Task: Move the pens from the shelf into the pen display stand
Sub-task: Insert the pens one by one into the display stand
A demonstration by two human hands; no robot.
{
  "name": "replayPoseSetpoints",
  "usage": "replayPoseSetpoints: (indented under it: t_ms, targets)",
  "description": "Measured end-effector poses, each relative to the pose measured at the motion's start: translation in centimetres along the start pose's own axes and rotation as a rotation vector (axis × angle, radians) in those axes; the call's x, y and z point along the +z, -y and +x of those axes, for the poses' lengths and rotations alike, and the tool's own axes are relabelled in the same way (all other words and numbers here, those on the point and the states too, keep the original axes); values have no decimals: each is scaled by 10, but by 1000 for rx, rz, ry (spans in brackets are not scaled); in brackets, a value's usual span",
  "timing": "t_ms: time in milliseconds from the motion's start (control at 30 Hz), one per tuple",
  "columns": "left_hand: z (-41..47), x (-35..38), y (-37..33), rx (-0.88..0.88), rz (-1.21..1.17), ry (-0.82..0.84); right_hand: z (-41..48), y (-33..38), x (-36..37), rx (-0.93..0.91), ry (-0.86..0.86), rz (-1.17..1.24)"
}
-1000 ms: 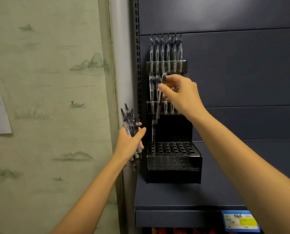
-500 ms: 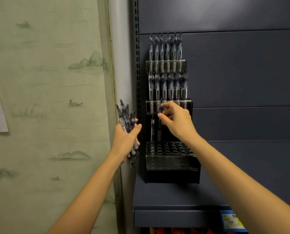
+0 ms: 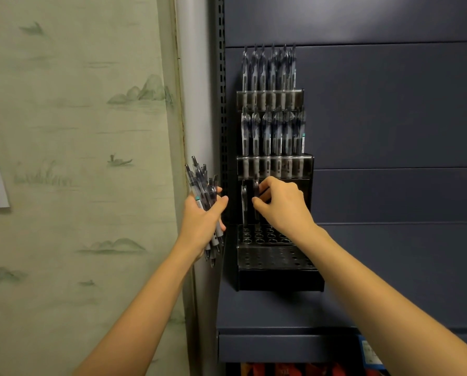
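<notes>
A black tiered pen display stand [image 3: 279, 278] hangs on the dark blue shelf panel. Its top two tiers hold rows of clear-barrelled pens [image 3: 271, 134]. The bottom tier is a grid of holes with one pen [image 3: 244, 202] standing at its back left. My right hand [image 3: 282, 206] pinches another pen [image 3: 256, 185] upright just right of that one, its tip down at the back row of holes. My left hand [image 3: 203, 221] grips a bundle of several pens [image 3: 203, 188] to the left of the stand.
A slotted metal upright [image 3: 221, 104] and a pale pillar run down left of the stand. Green wallpaper [image 3: 77, 158] with painted hills fills the left side. A shelf edge [image 3: 281, 348] with a blue price label [image 3: 369, 354] lies below.
My right hand came down from the middle tier to the bottom tier, lowering a pen towards the holes. My left hand with the bundle stayed beside the stand.
</notes>
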State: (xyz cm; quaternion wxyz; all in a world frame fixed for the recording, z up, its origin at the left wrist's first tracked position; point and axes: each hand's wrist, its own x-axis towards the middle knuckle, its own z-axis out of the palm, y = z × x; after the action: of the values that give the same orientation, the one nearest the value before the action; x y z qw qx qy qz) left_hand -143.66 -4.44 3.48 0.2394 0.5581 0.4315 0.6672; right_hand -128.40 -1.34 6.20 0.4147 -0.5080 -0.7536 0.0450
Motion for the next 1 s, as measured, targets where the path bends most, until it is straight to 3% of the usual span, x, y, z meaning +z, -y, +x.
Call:
replayPoseSetpoints:
  t_ms: [200,500,667,867,1000]
  targets:
    - [2,0,3,-22,-8,-5,-5,-3,4,12,59,-8]
    - [4,5,5,-33,-5,16,-6,-1,-4,-2,9,-94]
    - [5,8,2,0,-3,23,-1,17,-21,-176,-88,47]
    - [1,15,-5,-13,17,66,2,39,-19,-207,96,175]
    - [-1,16,-10,-22,11,81,5,37,-19,-203,103,251]
